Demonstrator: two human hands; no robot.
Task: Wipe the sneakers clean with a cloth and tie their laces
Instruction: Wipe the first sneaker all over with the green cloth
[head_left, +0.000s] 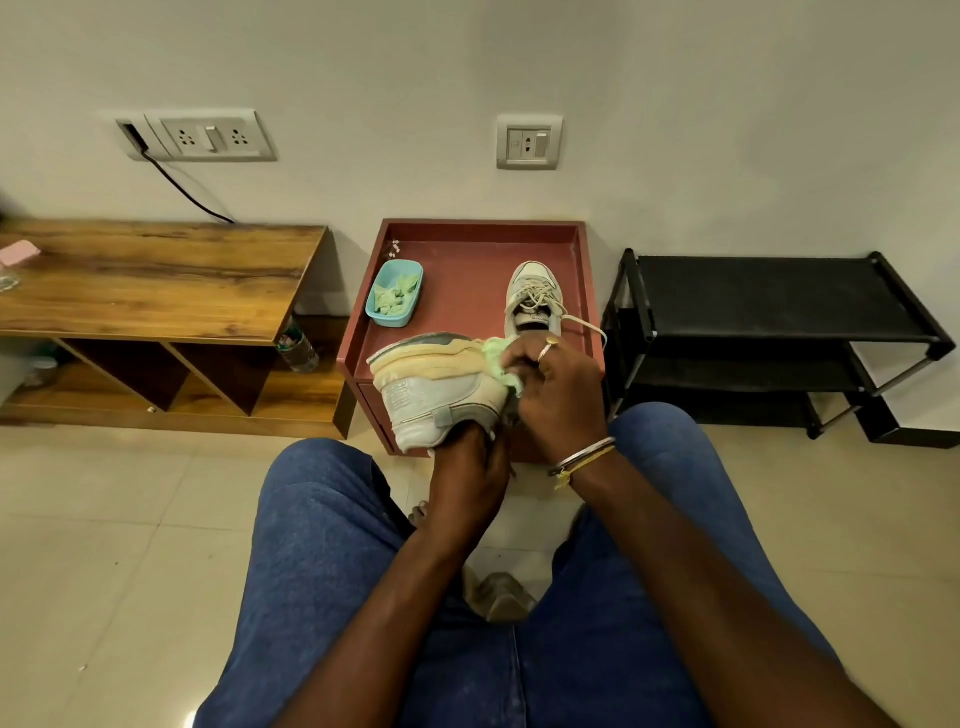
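Observation:
A white and beige sneaker (441, 387) lies on its side in front of me, sole edge turned up, above the near rim of a red tray-topped stand (467, 280). My left hand (470, 478) grips it from below at the heel. My right hand (558, 395) presses a pale green cloth (498, 353) against the sneaker's side. The second sneaker (535, 299) stands upright on the stand, toe toward the wall, its laces loose and one end trailing to the right.
A light blue tub (395, 294) of green cloth pieces sits on the stand's left side. A wooden bench (156, 280) stands to the left, with a water bottle (297, 347) beside it. A black shoe rack (769, 332) is on the right. My knees in blue jeans fill the foreground.

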